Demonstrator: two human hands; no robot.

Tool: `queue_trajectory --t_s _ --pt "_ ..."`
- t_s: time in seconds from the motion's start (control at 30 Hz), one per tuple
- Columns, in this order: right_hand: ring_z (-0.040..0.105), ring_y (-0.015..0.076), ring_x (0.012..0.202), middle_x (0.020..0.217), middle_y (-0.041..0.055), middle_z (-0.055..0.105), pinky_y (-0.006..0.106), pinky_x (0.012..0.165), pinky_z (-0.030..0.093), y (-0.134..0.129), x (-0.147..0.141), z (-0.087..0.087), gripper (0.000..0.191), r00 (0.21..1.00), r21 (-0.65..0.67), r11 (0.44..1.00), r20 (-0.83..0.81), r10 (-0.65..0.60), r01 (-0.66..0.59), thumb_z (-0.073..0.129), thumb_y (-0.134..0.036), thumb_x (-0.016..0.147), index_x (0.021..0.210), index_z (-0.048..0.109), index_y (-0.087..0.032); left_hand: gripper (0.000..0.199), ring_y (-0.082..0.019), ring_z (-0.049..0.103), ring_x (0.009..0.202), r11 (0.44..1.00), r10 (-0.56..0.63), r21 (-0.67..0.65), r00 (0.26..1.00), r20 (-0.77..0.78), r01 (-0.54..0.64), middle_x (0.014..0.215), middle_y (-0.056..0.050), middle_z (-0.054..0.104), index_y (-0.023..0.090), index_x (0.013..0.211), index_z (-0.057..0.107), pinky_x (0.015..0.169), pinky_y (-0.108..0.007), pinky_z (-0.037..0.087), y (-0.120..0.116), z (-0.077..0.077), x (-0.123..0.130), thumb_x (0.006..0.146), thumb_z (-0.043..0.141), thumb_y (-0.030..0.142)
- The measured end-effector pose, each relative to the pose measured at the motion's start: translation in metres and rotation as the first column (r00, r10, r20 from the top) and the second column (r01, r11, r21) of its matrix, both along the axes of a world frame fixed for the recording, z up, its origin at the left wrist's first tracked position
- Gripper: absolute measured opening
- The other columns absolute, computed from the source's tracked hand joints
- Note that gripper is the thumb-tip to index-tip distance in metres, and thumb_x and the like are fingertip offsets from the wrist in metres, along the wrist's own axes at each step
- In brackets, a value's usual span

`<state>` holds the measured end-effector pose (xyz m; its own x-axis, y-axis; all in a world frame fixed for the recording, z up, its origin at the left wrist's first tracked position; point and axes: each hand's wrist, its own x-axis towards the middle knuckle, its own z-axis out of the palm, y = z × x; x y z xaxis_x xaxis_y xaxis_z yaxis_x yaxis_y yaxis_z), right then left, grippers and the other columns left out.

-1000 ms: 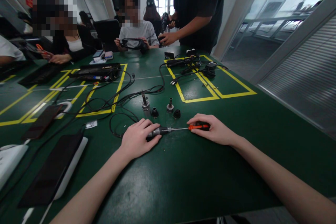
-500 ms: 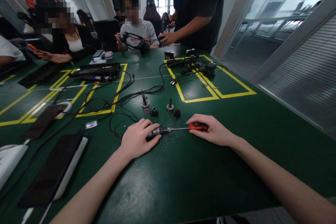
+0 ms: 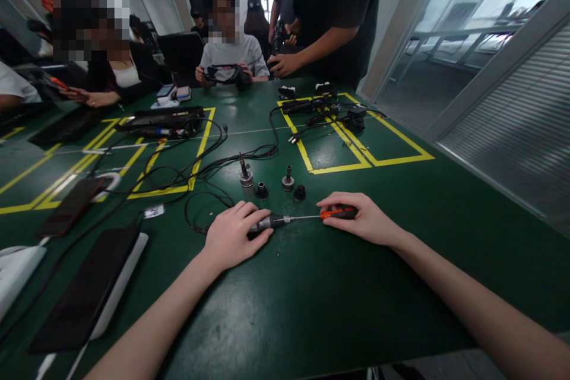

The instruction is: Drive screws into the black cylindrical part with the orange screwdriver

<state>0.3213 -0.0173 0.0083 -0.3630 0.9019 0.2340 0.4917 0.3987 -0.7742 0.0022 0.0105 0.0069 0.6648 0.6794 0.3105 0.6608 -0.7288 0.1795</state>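
My left hand (image 3: pixel 234 234) is wrapped over a grey and black cylindrical corded tool (image 3: pixel 279 221) and keeps it on the table, its narrow end pointing right. My right hand (image 3: pixel 374 219) grips the orange and black handle of a screwdriver (image 3: pixel 339 212) between thumb and fingers. The screwdriver's thin shaft runs left, in line with the tool, and its tip meets the tool's narrow end; the exact contact is too small to tell. Just beyond stand a tall metal part (image 3: pixel 246 176), a shorter metal part (image 3: pixel 288 179), and two black caps (image 3: pixel 262 191) (image 3: pixel 299 192).
Black cables (image 3: pixel 214 172) tangle at left, near a phone (image 3: pixel 73 205) and a larger black device (image 3: pixel 86 291) on a white stand. A white power strip (image 3: pixel 18 276) lies at the left edge. Yellow tape (image 3: pixel 342 167) marks the green table. Several people (image 3: pixel 231 50) are opposite.
The screwdriver handle has turned a little in my right fingers, which have shifted slightly. My left hand and the tool stay put. Across the table, a person has tilted a black frame-like object.
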Motion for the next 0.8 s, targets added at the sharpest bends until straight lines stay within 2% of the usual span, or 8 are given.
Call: queue_trajectory --t_s 0.13,0.2,0.27,0.4,0.5,0.67,0.73,0.8 --pt "0.069 0.0179 0.067 0.080 0.0049 0.076 0.030 0.063 0.055 0.0004 -0.0021 0.0001 0.032 0.999 -0.068 0.998 0.032 0.018 -0.016 0.061 -0.045 0.098 0.108 0.080 -0.021 0.029 -0.021 0.066 0.091 1.000 -0.002 0.004 1.000 -0.005 0.002 0.100 -0.005 0.072 0.022 0.119 0.073 0.074 -0.033 0.057 0.0002 -0.0001 0.0003 0.097 0.062 0.038" --pt "0.066 0.0167 0.062 0.074 0.0040 0.074 0.028 0.058 0.053 0.0003 -0.0027 -0.0001 0.036 0.999 -0.100 0.995 0.014 0.033 -0.031 0.054 -0.044 0.102 0.110 0.079 -0.019 0.029 -0.021 0.066 0.091 1.000 -0.001 0.003 1.000 -0.010 0.001 0.100 -0.005 0.072 0.022 0.119 0.073 0.074 -0.033 0.057 0.0004 -0.0003 0.0004 0.097 0.063 0.038" --pt "0.068 0.0171 0.064 0.075 0.0042 0.075 0.030 0.062 0.056 0.0001 -0.0024 -0.0009 0.035 1.000 -0.106 0.994 -0.015 0.028 -0.029 0.055 -0.043 0.101 0.112 0.078 -0.019 0.030 -0.022 0.066 0.092 1.000 0.001 0.001 1.000 -0.012 -0.001 0.101 -0.005 0.072 0.022 0.120 0.073 0.074 -0.033 0.057 0.0004 -0.0004 0.0004 0.097 0.063 0.038" --pt "0.072 0.0198 0.072 0.082 0.0049 0.078 0.034 0.070 0.060 -0.0001 -0.0003 -0.0036 0.036 0.994 -0.109 0.993 -0.092 -0.051 0.041 0.073 -0.045 0.090 0.115 0.077 -0.020 0.030 -0.021 0.066 0.092 1.000 0.004 -0.006 1.000 -0.012 -0.004 0.102 -0.006 0.072 0.023 0.121 0.073 0.074 -0.032 0.057 0.0000 -0.0001 0.0003 0.097 0.062 0.039" --pt "0.072 0.0208 0.076 0.091 0.0065 0.078 0.034 0.068 0.060 -0.0004 0.0005 -0.0035 0.039 0.990 -0.099 0.993 -0.117 -0.083 0.072 0.079 -0.047 0.084 0.112 0.078 -0.020 0.030 -0.021 0.066 0.091 1.000 0.007 -0.007 1.000 -0.010 -0.008 0.101 -0.006 0.072 0.023 0.120 0.073 0.074 -0.032 0.057 -0.0002 0.0004 0.0002 0.098 0.061 0.039" --pt "0.061 0.0153 0.060 0.078 0.0034 0.072 0.028 0.054 0.051 -0.0010 -0.0008 -0.0003 0.034 0.999 -0.091 0.995 -0.033 -0.034 0.031 0.063 -0.048 0.097 0.109 0.079 -0.020 0.029 -0.021 0.066 0.091 1.000 0.010 -0.001 1.000 -0.010 -0.010 0.101 -0.005 0.073 0.023 0.120 0.073 0.073 -0.032 0.056 0.0000 0.0007 0.0004 0.098 0.062 0.039" --pt "0.061 0.0152 0.058 0.074 0.0030 0.070 0.028 0.054 0.050 -0.0010 -0.0016 -0.0001 0.037 0.999 -0.107 0.994 -0.031 -0.024 0.021 0.054 -0.046 0.102 0.110 0.078 -0.019 0.029 -0.021 0.066 0.091 1.000 0.010 -0.002 1.000 -0.006 -0.010 0.101 -0.005 0.072 0.023 0.120 0.073 0.073 -0.032 0.056 0.0001 0.0003 0.0005 0.098 0.062 0.038" --pt "0.064 0.0165 0.062 0.077 0.0043 0.073 0.029 0.058 0.053 -0.0008 -0.0022 -0.0006 0.036 0.998 -0.113 0.993 -0.048 -0.030 0.024 0.055 -0.045 0.101 0.111 0.077 -0.019 0.029 -0.021 0.066 0.091 1.000 0.011 -0.004 1.000 -0.003 -0.011 0.101 -0.005 0.072 0.023 0.120 0.073 0.073 -0.032 0.056 0.0001 -0.0001 0.0003 0.098 0.062 0.038"
